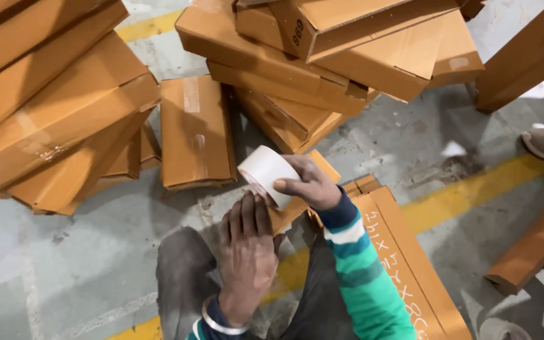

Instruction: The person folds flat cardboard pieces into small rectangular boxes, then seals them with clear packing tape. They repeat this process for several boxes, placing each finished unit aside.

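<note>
White tape roll [264, 173] gripped by right hand [310, 186]; left hand [247, 252] flat, open; cardboard boxes [196, 132] closed.

Flat brown cardboard boxes on all sides of the hands. Left pile [51, 107]: long closed cartons leaning stacked, clear tape on the seams. Single taped carton [195, 132] lying flat just above the left hand [247, 258]. Upper pile [322, 56], beyond the right hand [306, 186]: overlapping boxes, some flaps open. Long box with handwritten marking [404, 264] under the right forearm. Further cartons [536, 242] lie well right.
</note>
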